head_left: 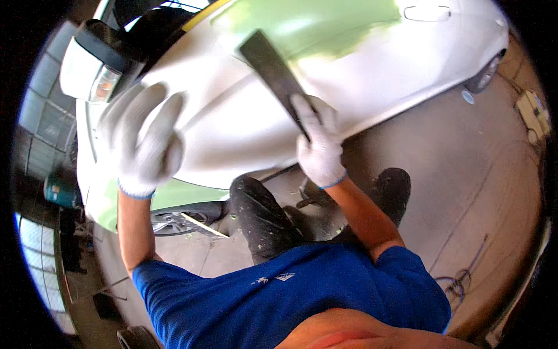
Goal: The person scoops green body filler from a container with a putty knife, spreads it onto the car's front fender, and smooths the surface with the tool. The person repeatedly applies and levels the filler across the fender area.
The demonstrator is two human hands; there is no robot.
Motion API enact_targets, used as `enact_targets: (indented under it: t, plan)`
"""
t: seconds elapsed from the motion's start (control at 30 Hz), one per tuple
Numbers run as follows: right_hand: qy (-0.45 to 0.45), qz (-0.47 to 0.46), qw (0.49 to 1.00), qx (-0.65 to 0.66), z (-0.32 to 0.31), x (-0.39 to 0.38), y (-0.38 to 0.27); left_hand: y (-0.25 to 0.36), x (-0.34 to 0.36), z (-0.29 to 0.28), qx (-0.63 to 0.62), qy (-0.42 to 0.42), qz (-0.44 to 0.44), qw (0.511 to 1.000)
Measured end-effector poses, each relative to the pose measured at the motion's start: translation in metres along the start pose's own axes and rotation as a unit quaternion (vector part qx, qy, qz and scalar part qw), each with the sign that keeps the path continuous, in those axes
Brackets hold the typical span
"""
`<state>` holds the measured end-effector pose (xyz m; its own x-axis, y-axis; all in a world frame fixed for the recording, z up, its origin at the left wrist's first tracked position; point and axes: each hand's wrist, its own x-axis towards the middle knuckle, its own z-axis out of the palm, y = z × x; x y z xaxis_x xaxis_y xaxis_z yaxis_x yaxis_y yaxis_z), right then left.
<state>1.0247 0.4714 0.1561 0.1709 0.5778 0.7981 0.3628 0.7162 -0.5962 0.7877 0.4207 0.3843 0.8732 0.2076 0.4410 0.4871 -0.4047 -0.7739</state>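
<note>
My right hand (319,139), in a white knitted glove, is wrapped round the near end of a long, flat, dark sanding block (270,67). The block slants up and to the left in front of a white car (232,116); whether it touches the panel I cannot tell. My left hand (142,136), gloved the same way, is raised before the car's side, blurred, its fingers apart and nothing visible in them. Ahead of the hands, a light green patch (314,26) covers part of the door below the window edge.
A side mirror (87,70) juts out beyond my left hand. Below is a wheel (180,218) with a pale strip (200,224) beside it. Cables (459,282) lie on the floor (436,192) at right, and a beige machine (532,116) stands farther off.
</note>
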Motion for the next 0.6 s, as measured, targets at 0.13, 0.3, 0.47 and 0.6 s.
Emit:
enact_targets:
  t: [0.13,0.3,0.47,0.6]
  plan:
    - [0.028,-0.008,1.000,-0.003,-0.015,-0.007,0.001,-0.043,-0.007,-0.050,0.095,0.189,0.029,0.977]
    - [0.031,-0.005,0.999,0.008,-0.017,-0.008,0.004,-0.053,0.039,-0.040,0.212,0.072,-0.004,0.975]
    - [0.017,0.031,0.998,0.051,-0.010,-0.011,-0.001,-0.071,0.060,-0.013,0.121,-0.029,0.049,0.991]
    - [0.000,0.055,0.998,0.027,0.002,-0.011,-0.011,-0.069,0.052,-0.008,0.118,0.026,0.081,0.989]
